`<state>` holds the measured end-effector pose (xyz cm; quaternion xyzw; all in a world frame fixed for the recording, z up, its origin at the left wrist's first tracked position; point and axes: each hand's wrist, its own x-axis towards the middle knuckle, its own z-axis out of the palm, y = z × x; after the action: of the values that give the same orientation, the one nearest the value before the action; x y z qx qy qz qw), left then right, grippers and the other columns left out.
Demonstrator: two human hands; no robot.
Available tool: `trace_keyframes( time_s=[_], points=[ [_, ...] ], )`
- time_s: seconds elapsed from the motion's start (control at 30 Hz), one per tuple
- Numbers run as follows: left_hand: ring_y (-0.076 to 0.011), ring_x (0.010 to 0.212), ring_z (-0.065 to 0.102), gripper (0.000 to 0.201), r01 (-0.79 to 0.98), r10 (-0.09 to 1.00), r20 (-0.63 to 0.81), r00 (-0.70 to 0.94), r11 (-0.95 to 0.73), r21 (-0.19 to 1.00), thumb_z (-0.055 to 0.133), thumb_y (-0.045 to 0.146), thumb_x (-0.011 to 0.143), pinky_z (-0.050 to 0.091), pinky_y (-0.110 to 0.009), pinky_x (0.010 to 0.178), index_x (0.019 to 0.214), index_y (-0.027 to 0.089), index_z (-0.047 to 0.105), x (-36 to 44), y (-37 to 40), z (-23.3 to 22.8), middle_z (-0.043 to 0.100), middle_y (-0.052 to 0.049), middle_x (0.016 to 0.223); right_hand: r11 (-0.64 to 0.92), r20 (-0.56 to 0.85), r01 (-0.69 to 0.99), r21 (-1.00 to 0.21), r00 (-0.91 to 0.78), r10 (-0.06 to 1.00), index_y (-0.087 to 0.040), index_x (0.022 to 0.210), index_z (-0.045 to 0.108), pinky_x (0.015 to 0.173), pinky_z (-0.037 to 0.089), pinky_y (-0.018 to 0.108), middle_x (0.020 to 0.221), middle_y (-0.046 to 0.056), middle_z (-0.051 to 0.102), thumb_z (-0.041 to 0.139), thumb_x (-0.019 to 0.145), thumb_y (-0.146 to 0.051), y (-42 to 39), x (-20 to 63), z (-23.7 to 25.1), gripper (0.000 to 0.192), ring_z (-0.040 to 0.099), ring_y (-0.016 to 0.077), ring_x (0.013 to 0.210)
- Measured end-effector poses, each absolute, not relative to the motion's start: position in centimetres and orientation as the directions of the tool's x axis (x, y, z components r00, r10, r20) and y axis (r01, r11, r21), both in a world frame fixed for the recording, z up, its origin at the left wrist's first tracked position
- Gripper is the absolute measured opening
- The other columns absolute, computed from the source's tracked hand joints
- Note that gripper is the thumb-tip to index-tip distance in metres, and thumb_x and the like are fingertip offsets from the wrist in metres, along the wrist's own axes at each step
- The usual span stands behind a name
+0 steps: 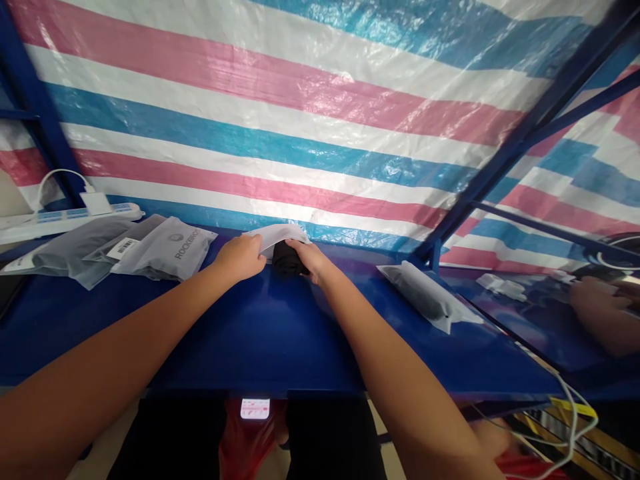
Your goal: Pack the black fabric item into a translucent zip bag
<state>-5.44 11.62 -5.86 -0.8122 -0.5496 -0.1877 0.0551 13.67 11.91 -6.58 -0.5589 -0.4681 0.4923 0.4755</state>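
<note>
Near the back of the blue table, my left hand (242, 257) is closed on the edge of a frosted plastic bag (273, 233). My right hand (309, 259) grips a rolled black cloth item (287, 259) at the bag's mouth. The bag lies behind and above the roll, and its far part is hidden by the roll and my fingers. How much of the roll is inside the bag, I cannot tell.
Filled frosted bags (165, 250) lie at the left beside a white power strip (70, 220). Another filled bag (427, 293) lies at the right. A co-worker's hand (603, 310) is at the far right. Striped sheeting (280, 133) hangs behind the blue table (270, 340); a lit phone (255, 408) is below its edge.
</note>
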Motion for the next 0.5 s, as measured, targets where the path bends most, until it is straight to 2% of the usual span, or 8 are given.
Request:
trace_keyframes(
  time_s=[0.07, 0.17, 0.27, 0.37, 0.5],
  points=[
    [-0.0313, 0.079, 0.067, 0.019, 0.921, 0.88, 0.333, 0.339, -0.383, 0.073, 0.053, 0.03, 0.084, 0.045, -0.037, 0.064, 0.085, 0.018, 0.069, -5.5, 11.5, -5.8, 0.07, -0.014, 0.085, -0.153, -0.157, -0.037, -0.988, 0.131, 0.979, -0.02, 0.102, 0.064, 0.048, 0.052, 0.026, 0.086, 0.005, 0.072, 0.066, 0.086, -0.034, 12.1, 13.0, -7.0, 0.021, 0.068, 0.0192, 0.068],
    [-0.0306, 0.075, 0.067, 0.029, 0.894, 0.854, 0.31, 0.418, -0.448, 0.029, 0.048, 0.03, 0.088, 0.045, -0.038, 0.064, 0.075, 0.017, 0.07, -5.2, 11.1, -5.5, 0.07, -0.014, 0.08, -0.134, -0.153, -0.114, -0.985, 0.188, 0.97, -0.019, 0.098, 0.062, 0.048, 0.053, 0.026, 0.081, 0.004, 0.069, 0.064, 0.085, -0.027, 12.3, 12.4, -7.3, 0.016, 0.067, 0.0189, 0.067],
    [-0.0272, 0.07, 0.066, 0.034, 0.845, 0.81, 0.308, 0.499, -0.534, 0.036, 0.045, 0.03, 0.09, 0.044, -0.036, 0.061, 0.072, 0.018, 0.071, -4.3, 10.1, -5.2, 0.07, -0.012, 0.075, -0.055, -0.101, -0.188, -0.981, 0.24, 0.966, -0.02, 0.101, 0.06, 0.053, 0.056, 0.027, 0.083, 0.001, 0.068, 0.061, 0.084, -0.019, 12.4, 11.7, -7.5, 0.017, 0.066, 0.0168, 0.067],
    [-0.0253, 0.068, 0.065, 0.037, 0.785, 0.756, 0.326, 0.567, -0.616, 0.064, 0.042, 0.029, 0.091, 0.042, -0.035, 0.059, 0.071, 0.017, 0.071, -2.9, 8.8, -5.3, 0.07, -0.011, 0.074, 0.055, -0.039, -0.297, -0.953, 0.303, 0.952, -0.021, 0.104, 0.057, 0.062, 0.058, 0.027, 0.09, 0.001, 0.067, 0.058, 0.079, -0.01, 12.5, 11.0, -8.1, 0.028, 0.065, 0.0151, 0.069],
    [-0.0227, 0.066, 0.064, 0.034, 0.694, 0.701, 0.298, 0.648, -0.705, 0.15, 0.045, 0.027, 0.09, 0.04, -0.033, 0.057, 0.07, 0.019, 0.07, -1.4, 7.4, -5.6, 0.071, -0.008, 0.073, 0.111, 0.043, -0.19, -0.975, 0.328, 0.944, -0.025, 0.111, 0.052, 0.067, 0.06, 0.027, 0.104, 0.003, 0.066, 0.056, 0.085, -0.017, 12.3, 10.1, -8.7, 0.028, 0.067, 0.0164, 0.079]
  ],
)
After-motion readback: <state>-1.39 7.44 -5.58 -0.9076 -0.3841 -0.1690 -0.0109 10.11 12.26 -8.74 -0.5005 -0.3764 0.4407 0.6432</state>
